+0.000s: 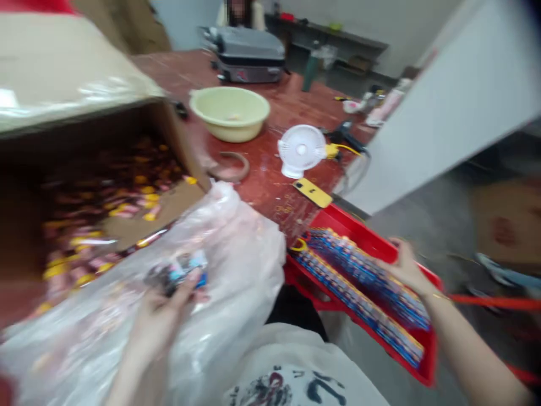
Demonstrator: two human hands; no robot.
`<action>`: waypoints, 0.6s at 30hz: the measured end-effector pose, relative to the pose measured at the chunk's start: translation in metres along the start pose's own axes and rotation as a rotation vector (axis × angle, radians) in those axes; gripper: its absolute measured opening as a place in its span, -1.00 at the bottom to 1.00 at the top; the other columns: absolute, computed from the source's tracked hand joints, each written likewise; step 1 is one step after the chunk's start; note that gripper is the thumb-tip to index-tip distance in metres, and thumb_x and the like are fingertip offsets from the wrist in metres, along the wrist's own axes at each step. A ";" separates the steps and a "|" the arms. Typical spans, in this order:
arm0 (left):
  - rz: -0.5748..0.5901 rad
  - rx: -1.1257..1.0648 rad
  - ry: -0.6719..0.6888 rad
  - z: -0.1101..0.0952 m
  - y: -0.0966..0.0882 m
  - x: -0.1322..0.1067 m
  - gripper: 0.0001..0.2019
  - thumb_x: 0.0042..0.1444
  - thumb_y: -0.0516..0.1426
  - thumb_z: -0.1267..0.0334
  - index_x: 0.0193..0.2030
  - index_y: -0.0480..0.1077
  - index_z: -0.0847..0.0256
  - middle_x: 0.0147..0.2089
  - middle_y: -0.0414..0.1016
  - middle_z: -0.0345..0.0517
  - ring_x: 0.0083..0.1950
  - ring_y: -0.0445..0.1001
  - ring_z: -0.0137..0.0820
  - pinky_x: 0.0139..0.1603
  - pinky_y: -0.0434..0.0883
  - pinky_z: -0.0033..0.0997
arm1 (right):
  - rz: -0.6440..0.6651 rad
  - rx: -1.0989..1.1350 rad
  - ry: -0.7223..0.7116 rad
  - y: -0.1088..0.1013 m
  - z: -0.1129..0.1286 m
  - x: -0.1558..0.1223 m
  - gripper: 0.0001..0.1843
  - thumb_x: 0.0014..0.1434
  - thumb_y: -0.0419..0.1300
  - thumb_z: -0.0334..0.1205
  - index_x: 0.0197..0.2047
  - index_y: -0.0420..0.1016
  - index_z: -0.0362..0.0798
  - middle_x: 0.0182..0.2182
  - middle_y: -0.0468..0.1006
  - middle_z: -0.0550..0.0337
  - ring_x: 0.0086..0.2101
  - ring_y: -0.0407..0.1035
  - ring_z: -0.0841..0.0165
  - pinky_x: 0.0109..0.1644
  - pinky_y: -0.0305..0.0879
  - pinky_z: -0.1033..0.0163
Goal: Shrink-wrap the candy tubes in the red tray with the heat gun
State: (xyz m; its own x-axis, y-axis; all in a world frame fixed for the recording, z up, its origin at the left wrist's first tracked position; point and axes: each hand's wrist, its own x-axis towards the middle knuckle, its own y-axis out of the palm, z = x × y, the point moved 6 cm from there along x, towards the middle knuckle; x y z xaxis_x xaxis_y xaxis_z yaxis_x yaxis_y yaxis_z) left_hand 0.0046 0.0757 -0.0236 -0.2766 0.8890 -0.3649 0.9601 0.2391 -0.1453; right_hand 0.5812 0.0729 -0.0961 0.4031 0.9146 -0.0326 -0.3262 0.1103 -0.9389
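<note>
My left hand [164, 316] is closed on a small dark and blue packet [181, 272] over a clear plastic bag [228, 265] that lies in front of me. My right hand [403, 265] rests on the far rim of a red tray [372, 239] at my right; its fingers curl over the edge, holding it. Rows of blue and orange packets [359, 287] fill the tray. The picture is smeared by motion.
A large open cardboard box [97, 186] with pink and yellow packets stands at left on the red-brown table [270, 180]. On the table are a pale yellow basin [230, 110], a white fan [301, 149], a yellow tool [313, 193] and a grey machine [249, 53]. A person sits behind it.
</note>
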 end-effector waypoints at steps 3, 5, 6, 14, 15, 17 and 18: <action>0.013 -0.223 -0.074 -0.006 0.003 -0.010 -0.44 -0.34 0.43 -0.12 -0.33 0.49 0.30 -0.45 0.57 -0.13 -0.49 0.53 -0.37 -0.42 0.54 -0.42 | -0.086 0.300 -0.342 0.001 0.109 0.015 -0.37 0.09 0.23 0.11 0.18 0.19 0.15 0.15 0.32 -0.21 0.10 0.32 0.02 0.17 0.23 -0.05; 0.009 -0.305 -0.100 -0.003 -0.006 -0.011 -0.43 -0.30 0.41 -0.14 -0.30 0.51 0.33 -0.38 0.61 -0.02 -0.42 0.58 -0.29 -0.37 0.57 -0.35 | 0.025 0.479 -0.617 0.016 0.209 0.011 -0.54 0.10 0.27 0.03 0.05 0.32 0.15 0.06 0.44 -0.05 0.05 0.37 0.06 0.17 0.27 -0.08; -0.006 -0.331 -0.104 0.001 -0.014 -0.012 -0.45 -0.25 0.39 -0.14 -0.29 0.52 0.33 -0.35 0.62 0.02 -0.38 0.60 -0.26 -0.35 0.58 -0.34 | 0.117 0.541 -0.789 0.025 0.265 0.002 -0.63 0.14 0.25 -0.02 -0.01 0.36 0.11 0.04 0.45 -0.01 0.05 0.38 0.09 0.17 0.28 -0.09; -0.250 -0.465 -0.034 0.016 -0.075 -0.034 -0.51 -0.22 0.41 -0.05 -0.27 0.55 0.33 -0.34 0.62 0.03 -0.31 0.61 -0.23 -0.39 0.55 -0.37 | 0.564 0.392 -1.304 0.153 0.588 -0.090 -0.93 0.12 0.18 -0.32 -0.30 0.43 0.04 -0.28 0.58 0.09 -0.19 0.48 0.23 -0.03 0.41 0.13; -0.276 -0.481 -0.023 0.015 -0.080 -0.036 -0.53 -0.23 0.41 -0.03 -0.28 0.55 0.31 -0.35 0.62 0.00 -0.33 0.60 -0.24 -0.40 0.54 -0.39 | 0.600 0.351 -1.316 0.170 0.605 -0.098 -0.90 0.06 0.23 -0.35 -0.36 0.42 0.05 -0.35 0.57 0.09 -0.24 0.49 0.21 -0.07 0.41 0.13; -0.313 -0.506 -0.010 0.015 -0.088 -0.038 -0.56 -0.25 0.42 0.00 -0.30 0.54 0.28 -0.40 0.60 -0.06 -0.39 0.58 -0.29 -0.43 0.53 -0.41 | 0.661 0.288 -1.329 0.196 0.626 -0.109 -0.81 -0.03 0.31 -0.38 -0.41 0.40 0.08 -0.44 0.54 0.10 -0.31 0.49 0.21 -0.14 0.41 0.13; -0.321 -0.515 -0.007 0.015 -0.091 -0.039 -0.57 -0.26 0.43 0.01 -0.30 0.54 0.26 -0.43 0.58 -0.10 -0.43 0.56 -0.32 -0.44 0.52 -0.42 | 0.684 0.271 -1.329 0.204 0.631 -0.111 -0.78 -0.07 0.34 -0.39 -0.42 0.39 0.08 -0.47 0.52 0.12 -0.33 0.48 0.22 -0.16 0.41 0.13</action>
State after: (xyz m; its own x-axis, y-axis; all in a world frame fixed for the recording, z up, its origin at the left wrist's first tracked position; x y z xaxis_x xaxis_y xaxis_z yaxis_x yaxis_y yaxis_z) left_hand -0.0725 0.0134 -0.0099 -0.5541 0.7391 -0.3830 0.7250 0.6546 0.2144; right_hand -0.0700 0.2393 -0.0680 -0.8776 0.4778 0.0396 -0.3273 -0.5366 -0.7778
